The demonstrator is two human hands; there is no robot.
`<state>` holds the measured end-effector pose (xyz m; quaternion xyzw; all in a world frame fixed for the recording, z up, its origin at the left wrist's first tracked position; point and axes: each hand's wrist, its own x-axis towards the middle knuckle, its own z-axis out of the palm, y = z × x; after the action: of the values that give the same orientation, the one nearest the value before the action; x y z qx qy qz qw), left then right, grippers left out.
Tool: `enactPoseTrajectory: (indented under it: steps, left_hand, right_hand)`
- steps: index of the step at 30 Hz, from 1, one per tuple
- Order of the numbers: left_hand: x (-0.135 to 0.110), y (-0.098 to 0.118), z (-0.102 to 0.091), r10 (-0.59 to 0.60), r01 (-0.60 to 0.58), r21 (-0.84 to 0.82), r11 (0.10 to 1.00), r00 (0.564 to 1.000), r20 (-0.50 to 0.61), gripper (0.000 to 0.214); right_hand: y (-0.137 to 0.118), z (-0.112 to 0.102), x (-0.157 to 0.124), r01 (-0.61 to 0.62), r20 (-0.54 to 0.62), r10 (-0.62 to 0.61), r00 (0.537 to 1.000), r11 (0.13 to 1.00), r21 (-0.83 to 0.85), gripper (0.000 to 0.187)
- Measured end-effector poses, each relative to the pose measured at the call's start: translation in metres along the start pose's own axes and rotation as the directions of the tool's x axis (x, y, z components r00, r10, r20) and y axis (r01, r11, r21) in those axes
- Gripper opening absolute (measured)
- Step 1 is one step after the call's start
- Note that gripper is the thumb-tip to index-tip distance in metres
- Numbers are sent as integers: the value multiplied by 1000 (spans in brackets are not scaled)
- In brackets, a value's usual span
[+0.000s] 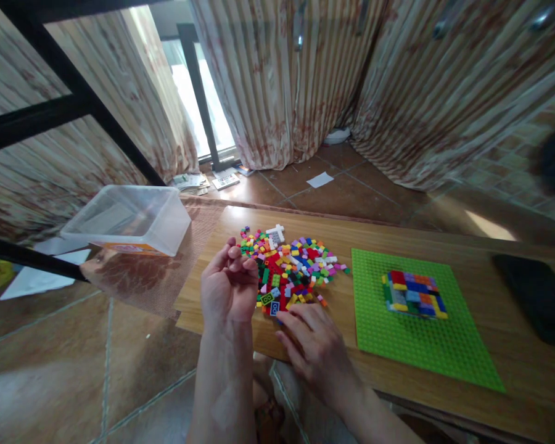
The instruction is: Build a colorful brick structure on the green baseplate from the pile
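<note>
My left hand (pixel 230 280) is turned palm up at the left side of a loose pile of toy building bricks (pixel 300 262). Its fingers curl inward, and whatever they may hold is hidden. At the near edge of the pile, my right hand (pixel 312 339) reaches palm down with fingers apart, its fingertips among the bricks. Just left of those fingertips lie a blue brick (pixel 274 308) and a lime green brick (pixel 267 299). To the right, a multicoloured block of joined bricks (pixel 414 295) stands on a green baseplate (pixel 467 357).
The wooden table (pixel 342 231) carries the bricks and baseplate. A dark phone-like slab (pixel 536 296) lies at its right end. A clear plastic box (pixel 166 216) stands beyond the left end. Black metal bars (pixel 87 102) cross the upper left, with striped curtains (pixel 268 80) behind.
</note>
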<state>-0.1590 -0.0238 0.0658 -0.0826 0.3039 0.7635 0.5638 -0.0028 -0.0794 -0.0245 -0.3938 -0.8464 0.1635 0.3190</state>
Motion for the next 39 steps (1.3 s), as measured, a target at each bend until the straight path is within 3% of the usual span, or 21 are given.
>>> enactPoseTrajectory:
  steps: [10,28,39]
  left_hand:
    - [0,0,1,-40,39,29,999,999,11,24]
    - [0,1,2,-44,43,107,993,999,8,25]
    - [-1,1,1,-57,56,54,997,998,15,23]
  right_hand:
    - [-6,9,20,-104,66,114,991,986,-133,23]
    - [-4,12,25,-139,-27,137,990,978,-153,20]
    - [16,1,19,-157,-81,146,986,975,-159,26]
